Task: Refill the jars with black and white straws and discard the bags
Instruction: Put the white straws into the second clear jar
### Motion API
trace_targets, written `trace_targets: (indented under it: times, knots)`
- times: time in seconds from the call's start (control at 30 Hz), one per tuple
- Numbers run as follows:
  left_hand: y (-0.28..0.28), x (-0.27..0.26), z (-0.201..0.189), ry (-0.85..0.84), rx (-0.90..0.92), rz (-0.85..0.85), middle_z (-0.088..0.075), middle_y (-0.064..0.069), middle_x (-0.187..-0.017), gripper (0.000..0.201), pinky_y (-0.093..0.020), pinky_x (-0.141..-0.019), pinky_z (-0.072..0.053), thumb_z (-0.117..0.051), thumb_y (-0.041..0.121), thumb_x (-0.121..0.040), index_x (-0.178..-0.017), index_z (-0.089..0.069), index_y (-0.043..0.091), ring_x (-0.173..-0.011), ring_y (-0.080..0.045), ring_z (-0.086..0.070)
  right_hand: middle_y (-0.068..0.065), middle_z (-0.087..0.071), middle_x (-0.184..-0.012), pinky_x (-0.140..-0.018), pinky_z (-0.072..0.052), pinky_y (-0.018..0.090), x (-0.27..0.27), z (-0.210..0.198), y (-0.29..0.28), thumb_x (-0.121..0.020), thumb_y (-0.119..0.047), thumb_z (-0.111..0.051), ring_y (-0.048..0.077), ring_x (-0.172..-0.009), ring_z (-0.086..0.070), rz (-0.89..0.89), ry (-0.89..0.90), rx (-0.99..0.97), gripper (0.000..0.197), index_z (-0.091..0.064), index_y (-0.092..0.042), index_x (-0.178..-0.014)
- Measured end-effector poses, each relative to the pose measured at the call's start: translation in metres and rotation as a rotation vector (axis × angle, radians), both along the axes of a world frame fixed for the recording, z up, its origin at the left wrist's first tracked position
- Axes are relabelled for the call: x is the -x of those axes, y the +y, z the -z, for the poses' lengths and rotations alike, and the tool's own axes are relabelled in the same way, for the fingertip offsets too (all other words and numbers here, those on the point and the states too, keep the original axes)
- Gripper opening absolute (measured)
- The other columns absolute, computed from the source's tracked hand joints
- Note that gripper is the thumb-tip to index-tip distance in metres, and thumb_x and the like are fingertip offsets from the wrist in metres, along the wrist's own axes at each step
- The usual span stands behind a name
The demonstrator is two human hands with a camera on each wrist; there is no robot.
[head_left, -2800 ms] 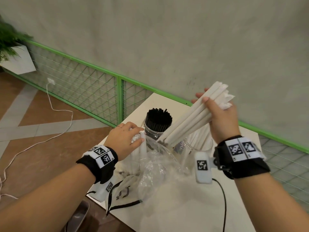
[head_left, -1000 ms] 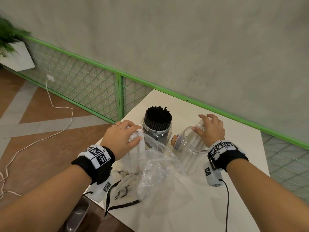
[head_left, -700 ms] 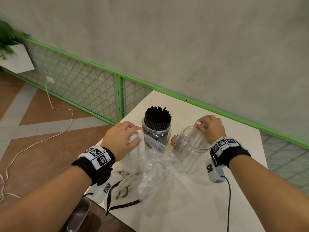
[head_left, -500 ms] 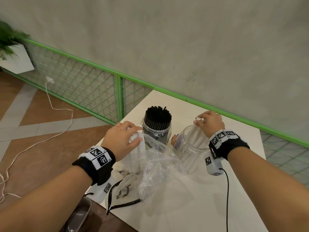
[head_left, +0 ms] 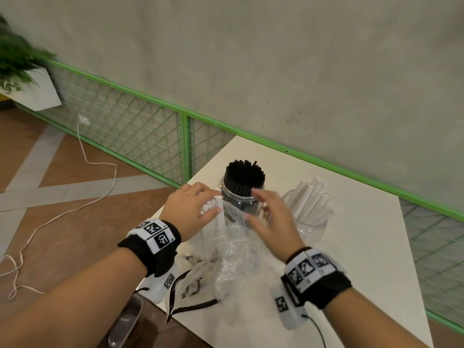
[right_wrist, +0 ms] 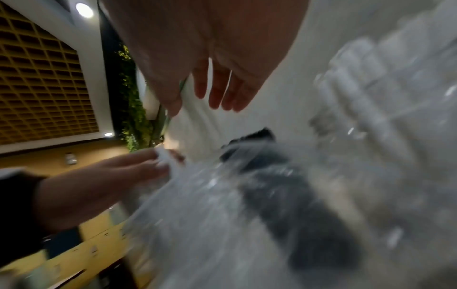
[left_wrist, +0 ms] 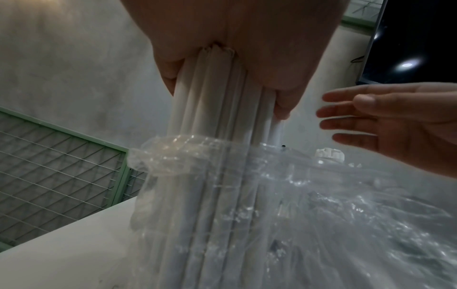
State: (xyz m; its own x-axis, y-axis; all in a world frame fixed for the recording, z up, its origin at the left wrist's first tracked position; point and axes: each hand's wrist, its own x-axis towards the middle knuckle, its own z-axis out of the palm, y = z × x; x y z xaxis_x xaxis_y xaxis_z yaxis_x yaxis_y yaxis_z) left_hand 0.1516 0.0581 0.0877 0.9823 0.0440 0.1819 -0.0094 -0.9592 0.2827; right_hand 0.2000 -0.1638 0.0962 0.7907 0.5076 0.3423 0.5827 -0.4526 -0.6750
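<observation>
Two clear jars stand on the white table (head_left: 364, 259). The left jar (head_left: 238, 197) is packed with black straws. The right jar (head_left: 311, 222) holds white straws (head_left: 311, 199) that lean right. My left hand (head_left: 190, 209) grips the top of a bundle of white straws (left_wrist: 222, 117) standing upright in a clear plastic bag (head_left: 233, 249) (left_wrist: 284, 195). My right hand (head_left: 271, 217) (left_wrist: 385, 121) hovers open over the bag, between the left hand and the white-straw jar, holding nothing. The right wrist view is blurred.
A white drawstring bag with black cords (head_left: 190, 290) lies at the table's near-left corner under the plastic. A green mesh fence (head_left: 140, 136) runs behind the table. A white cable (head_left: 82, 159) trails on the floor at left, and a planter (head_left: 27, 79) stands far left.
My right hand lowered a bundle of white straws into the right jar, let go, then swung left, open, toward the bag. My left hand kept its grip on the bagged straws.
</observation>
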Motion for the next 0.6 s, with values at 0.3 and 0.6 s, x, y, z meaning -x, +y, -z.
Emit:
trace_targets:
  times: [0.3,0.6]
  knots:
    - [-0.004,0.003,-0.004,-0.013,0.166,0.030,-0.056,0.003,-0.124,0.084,-0.031,-0.096,-0.034,-0.035,0.076,-0.070,-0.140,-0.031,0.030,-0.112,-0.019,-0.048,-0.013,-0.063,-0.112,-0.082,-0.046,0.009,0.001,0.037,0.065,-0.065,-0.022,-0.085,-0.006,-0.099,-0.059,-0.089,0.431,-0.153,0.064,-0.052,-0.032,-0.118]
    - [-0.003,0.002,-0.003,-0.013,0.137,0.097,-0.048,0.006,-0.134,0.079,-0.029,-0.100,-0.030,-0.045,0.070,-0.071,-0.138,-0.036,0.028,-0.117,-0.018,-0.045,-0.007,-0.069,-0.107,-0.088,-0.055,0.040,-0.028,0.068,0.072,-0.045,-0.044,-0.088,0.010,-0.103,-0.065,-0.080,0.425,-0.037,0.077,-0.059,-0.030,-0.115]
